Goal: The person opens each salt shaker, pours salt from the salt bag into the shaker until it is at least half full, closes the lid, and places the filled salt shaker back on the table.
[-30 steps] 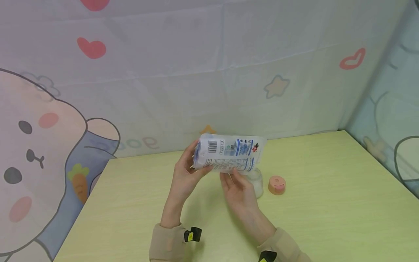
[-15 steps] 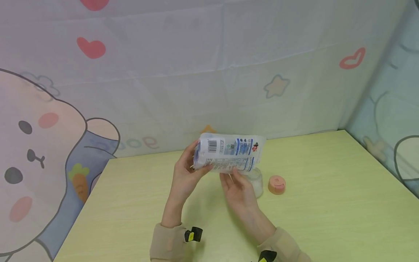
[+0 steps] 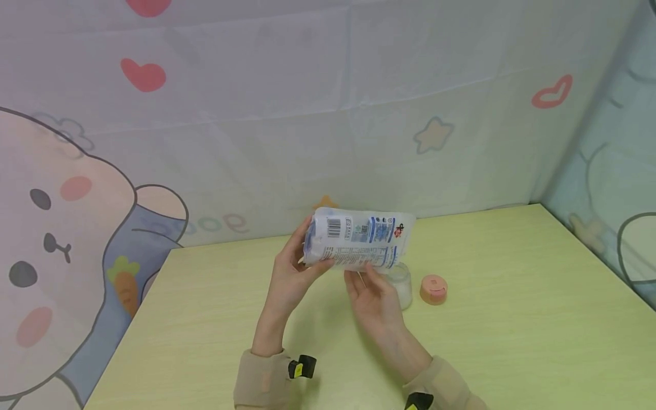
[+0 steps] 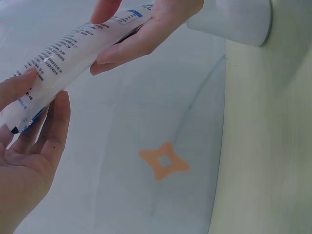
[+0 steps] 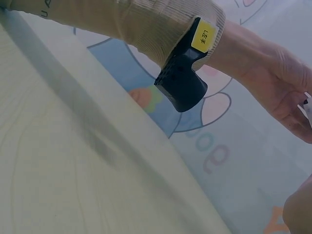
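Both hands hold up a white plastic bag (image 3: 359, 239) printed with a barcode, blue panels and rows of small text. My left hand (image 3: 291, 276) grips its left end, thumb on the near face and fingers behind. Lower down and toward the right, my right hand (image 3: 378, 304) pinches the bottom edge between thumb and fingers. In the left wrist view the bag (image 4: 63, 58) slants between the two hands. The bag's right end overlaps the mouth of a clear jar (image 3: 402, 287) with whitish contents. A round pink lid (image 3: 433, 289) lies right of the jar.
The pale yellow-green table (image 3: 512, 296) meets a cloth backdrop (image 3: 266, 131) with hearts, stars and a cartoon bear. Another patterned cloth (image 3: 615, 148) borders the right side. Black camera mounts (image 3: 302, 367) sit on the beige sleeves (image 3: 261, 378).
The bag's right end has shifted very slightly left. Both hands keep their hold and nearly the same place; jar and lid have not moved.
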